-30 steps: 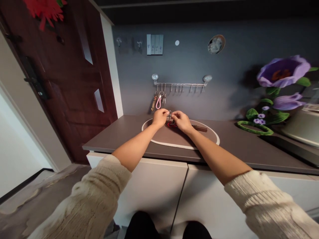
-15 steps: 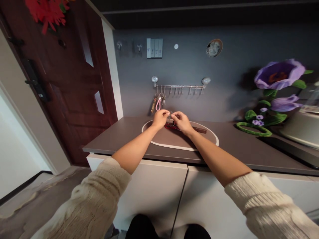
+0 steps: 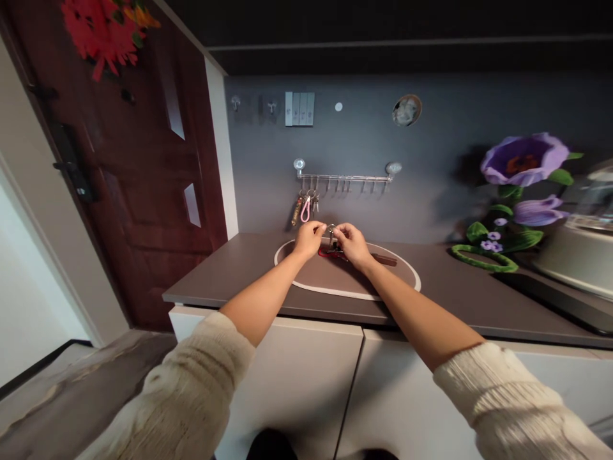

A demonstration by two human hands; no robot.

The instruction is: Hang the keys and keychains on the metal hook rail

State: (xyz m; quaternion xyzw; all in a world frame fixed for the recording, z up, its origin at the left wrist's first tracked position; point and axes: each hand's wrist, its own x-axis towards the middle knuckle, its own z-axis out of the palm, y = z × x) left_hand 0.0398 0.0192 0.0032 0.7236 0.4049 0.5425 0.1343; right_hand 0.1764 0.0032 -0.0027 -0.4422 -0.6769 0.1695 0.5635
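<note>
Above an oval mat (image 3: 335, 292) on the counter, my left hand (image 3: 309, 239) and my right hand (image 3: 352, 244) face each other, fingertips pinched on a metal key ring (image 3: 331, 227). A small key (image 3: 331, 239) hangs from the ring between them. Just below, a red item (image 3: 328, 253) lies on the mat, partly covered by my right hand. To the right of that hand rests a brown strap-like piece (image 3: 384, 260). Behind my left hand, a pink loop keychain (image 3: 305, 209) and other keys hang from a clear hook rail (image 3: 345, 178) on the wall.
At the right stand purple artificial flowers (image 3: 524, 163) with a green looped base, beside a pale rounded appliance (image 3: 579, 252). A dark red door (image 3: 158, 172) is at the left. White cabinet doors (image 3: 297, 377) are below the counter (image 3: 445, 300).
The camera view has tilted up slightly, so the scene sits lower. Both hands still pinch the ring; its top and the hanging key show more plainly between the fingertips.
</note>
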